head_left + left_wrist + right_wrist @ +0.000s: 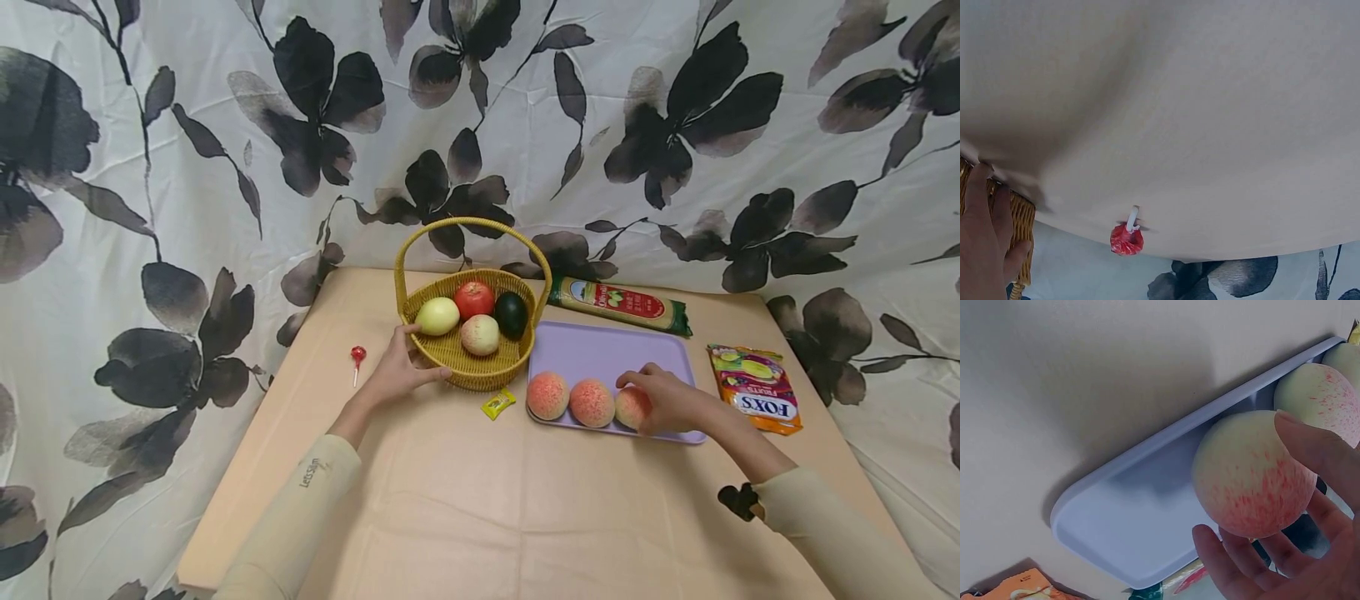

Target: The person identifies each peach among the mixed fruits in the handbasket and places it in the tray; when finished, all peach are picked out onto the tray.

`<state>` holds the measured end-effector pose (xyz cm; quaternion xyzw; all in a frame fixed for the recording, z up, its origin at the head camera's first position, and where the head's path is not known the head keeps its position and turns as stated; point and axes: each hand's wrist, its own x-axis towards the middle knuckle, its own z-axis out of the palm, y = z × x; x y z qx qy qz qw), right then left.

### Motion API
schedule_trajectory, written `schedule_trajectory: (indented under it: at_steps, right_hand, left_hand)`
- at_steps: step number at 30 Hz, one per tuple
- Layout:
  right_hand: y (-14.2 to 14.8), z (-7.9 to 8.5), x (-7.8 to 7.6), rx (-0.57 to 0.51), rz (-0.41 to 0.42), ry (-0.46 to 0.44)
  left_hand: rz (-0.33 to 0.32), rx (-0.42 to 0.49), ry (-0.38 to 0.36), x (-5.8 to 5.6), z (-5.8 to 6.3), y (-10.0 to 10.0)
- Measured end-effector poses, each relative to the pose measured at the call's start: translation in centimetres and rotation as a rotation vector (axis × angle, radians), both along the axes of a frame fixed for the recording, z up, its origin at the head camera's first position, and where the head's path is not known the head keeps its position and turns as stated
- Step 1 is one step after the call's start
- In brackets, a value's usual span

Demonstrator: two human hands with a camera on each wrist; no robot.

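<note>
My left hand (397,367) holds the side of a yellow wicker basket (480,382), fingers at its left rim and thumb at the lower front. In the basket lie a yellow-green fruit (437,317), a red fruit (474,299), a pale round fruit (480,335) and a dark green avocado (511,315). My right hand (667,404) grips a peach (1254,478) over the right part of a lilac tray (615,342), thumb on one side and fingers on the other. Two more peaches, a middle one (592,403) and a left one (547,395), sit along the tray's front edge.
A red lollipop (358,355) lies left of the basket, and a small yellow-wrapped candy (498,404) in front of it. Behind the tray is a long green-ended pasta packet (622,306). To the tray's right lies a Fox's candy bag (755,389). Floral cloth hangs behind the table.
</note>
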<state>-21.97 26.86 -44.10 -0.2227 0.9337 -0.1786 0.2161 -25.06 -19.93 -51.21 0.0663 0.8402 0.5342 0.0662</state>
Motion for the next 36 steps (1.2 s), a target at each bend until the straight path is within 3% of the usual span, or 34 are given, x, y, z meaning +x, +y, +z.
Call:
schedule_trajectory:
  at_steps: [10,21,27,36]
  right_hand:
    - [0.2,-0.1,0.1,-0.003,-0.028,0.015]
    - [0.2,0.7,-0.2,-0.001,-0.003,0.05]
    - [-2.2,3.7,-1.4,0.0,0.03,0.103]
    - [-10.6,7.6,-3.9,0.02,0.115,0.122]
  left_hand:
    - [0.009,-0.017,-0.006,-0.1,-0.3,-0.1]
    - [0.005,-0.012,-0.006,-0.1,-0.3,-0.1]
    - [0.005,-0.011,-0.007,-0.1,-0.2,-0.2]
    - [0.007,0.002,-0.008,-0.1,-0.3,-0.1]
